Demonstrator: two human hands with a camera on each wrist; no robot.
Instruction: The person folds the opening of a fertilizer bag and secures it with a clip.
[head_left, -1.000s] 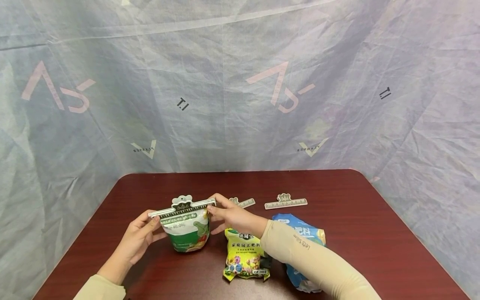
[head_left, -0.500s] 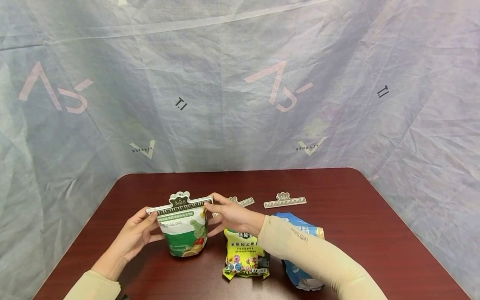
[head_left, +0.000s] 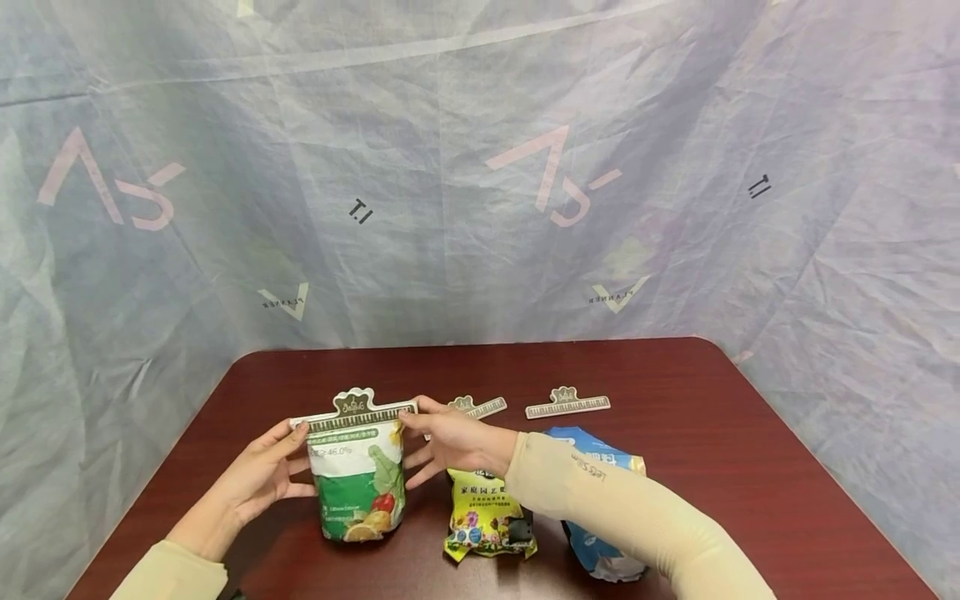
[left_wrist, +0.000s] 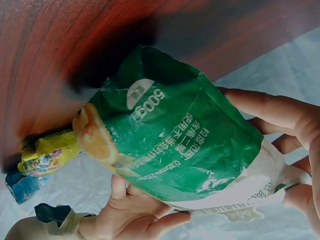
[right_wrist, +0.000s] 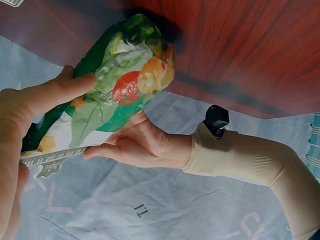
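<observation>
A green and white fertilizer bag with vegetable pictures has a long piano-keyboard bag clip across its folded top. My left hand pinches the clip's left end, thumb in front. At the other end my right hand pinches it the same way, its lower fingers spread beside the bag. In the left wrist view the green bag hangs between both hands, its printed side showing. The right wrist view shows the bag's vegetable side. Whether its bottom touches the table is hard to tell.
A yellow fertilizer bag lies right of the green one. Beyond it is a blue bag, partly hidden by my right sleeve. Two similar clips, one at the middle and one farther right, lie toward the table's back.
The green bag with its clip has shifted slightly left and its body has swung down, so more of its front faces me. Both hands have kept their hold on the clip's ends.
</observation>
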